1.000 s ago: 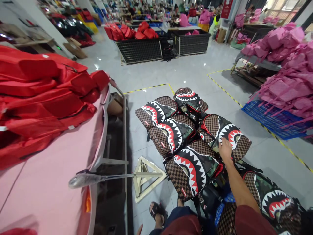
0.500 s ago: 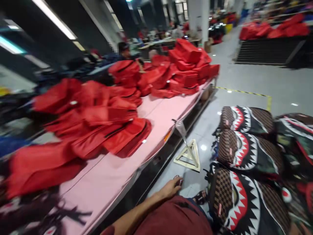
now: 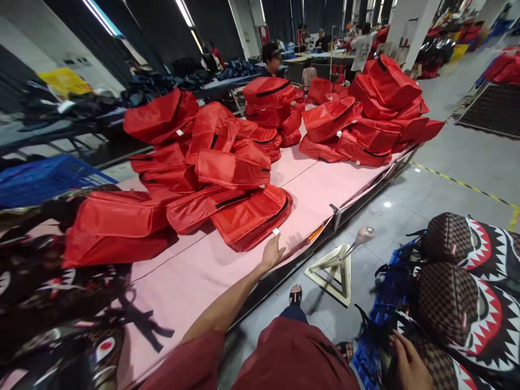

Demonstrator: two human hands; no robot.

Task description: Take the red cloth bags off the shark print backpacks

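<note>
My left hand reaches over the pink-covered table, fingers apart and holding nothing. It is beside the front edge of a red fabric bag with a black zipper, close to a small white tag. At the lower right, my right hand is at the back of a shark-mouth backpack with brown checks, near its dark straps. Its fingers look extended, though the frame edge cuts the hand off. More shark-mouth backpacks are stacked just beyond, beside a blue crate.
Red bags lie heaped along the table. Dark shark-patterned backpacks with loose straps occupy its near left end. A cream triangular stand stands on the floor beside the table. A person is behind the red bags.
My left hand has risen from beside my body to over the table. The view has turned right to left, shifting table and backpacks rightward. My right hand now shows more clearly at the backpacks.
</note>
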